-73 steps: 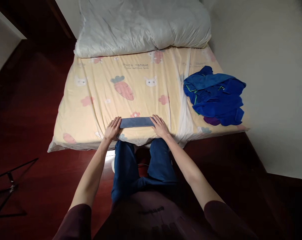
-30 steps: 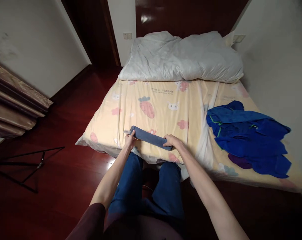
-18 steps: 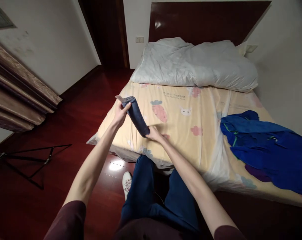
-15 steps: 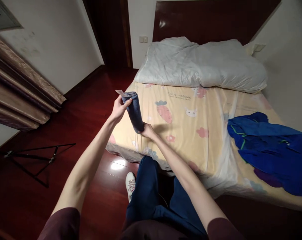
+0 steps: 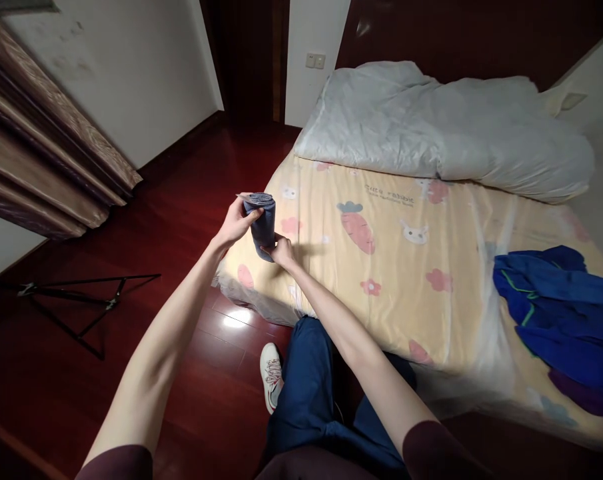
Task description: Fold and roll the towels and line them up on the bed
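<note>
A rolled dark blue cloth point(image 5: 264, 227) is held nearly upright over the left edge of the bed, its coiled end facing up. My left hand point(image 5: 237, 220) is closed on its upper end, with the thumb across the front and a small pale tag beside the fingers. Lower down, my right hand point(image 5: 280, 252) grips the bottom of the roll from the right. Part of the right fingers is hidden behind the cloth.
The bed point(image 5: 396, 267) has a yellow patterned sheet, a bundled white quilt point(image 5: 381, 127) and blue clothes point(image 5: 571, 313) at the right. A black tripod point(image 5: 76, 300) stands on the floor left, near curtains point(image 5: 41, 147).
The view has turned left, so the bed appears further right. The roll stands more upright and its coiled end shows more. Both hands still hold it.
</note>
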A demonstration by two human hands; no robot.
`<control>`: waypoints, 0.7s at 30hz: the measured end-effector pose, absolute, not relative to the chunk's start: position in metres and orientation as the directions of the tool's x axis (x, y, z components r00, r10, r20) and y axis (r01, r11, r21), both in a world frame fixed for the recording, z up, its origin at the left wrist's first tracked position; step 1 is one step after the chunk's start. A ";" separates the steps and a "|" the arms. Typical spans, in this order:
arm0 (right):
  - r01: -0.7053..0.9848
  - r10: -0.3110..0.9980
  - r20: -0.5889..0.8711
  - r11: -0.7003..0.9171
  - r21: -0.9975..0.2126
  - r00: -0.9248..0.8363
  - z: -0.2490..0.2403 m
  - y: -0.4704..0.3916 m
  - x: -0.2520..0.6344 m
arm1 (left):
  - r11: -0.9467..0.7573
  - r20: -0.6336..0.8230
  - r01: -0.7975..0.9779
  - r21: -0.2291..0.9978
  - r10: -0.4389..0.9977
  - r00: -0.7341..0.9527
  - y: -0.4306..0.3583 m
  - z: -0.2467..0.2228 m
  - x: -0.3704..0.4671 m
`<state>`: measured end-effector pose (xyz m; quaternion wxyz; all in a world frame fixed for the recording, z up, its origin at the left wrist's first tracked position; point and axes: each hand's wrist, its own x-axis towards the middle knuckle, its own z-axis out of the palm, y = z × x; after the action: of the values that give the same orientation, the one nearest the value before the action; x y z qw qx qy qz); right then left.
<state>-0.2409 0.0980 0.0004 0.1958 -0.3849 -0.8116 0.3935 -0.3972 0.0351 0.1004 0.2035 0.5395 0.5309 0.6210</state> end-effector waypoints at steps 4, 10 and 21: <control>0.514 0.829 -0.015 0.332 -0.791 -0.559 -0.013 0.097 -0.244 | -0.333 0.440 0.333 0.882 0.834 -0.333 0.039 0.086 -0.398; 0.507 0.818 -0.059 0.297 -0.809 -0.573 -0.025 0.096 -0.242 | -0.293 0.402 0.339 0.894 0.859 -0.319 0.048 0.069 -0.397; 0.567 0.795 -0.157 0.265 -0.780 -0.586 -0.030 0.104 -0.242 | -0.243 0.370 0.353 0.904 0.858 -0.356 0.061 0.045 -0.394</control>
<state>-0.2417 0.1042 -0.0300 0.1344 -0.4345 -0.7837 0.4229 -0.3936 0.0610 0.0454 0.2149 0.5252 0.5764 0.5880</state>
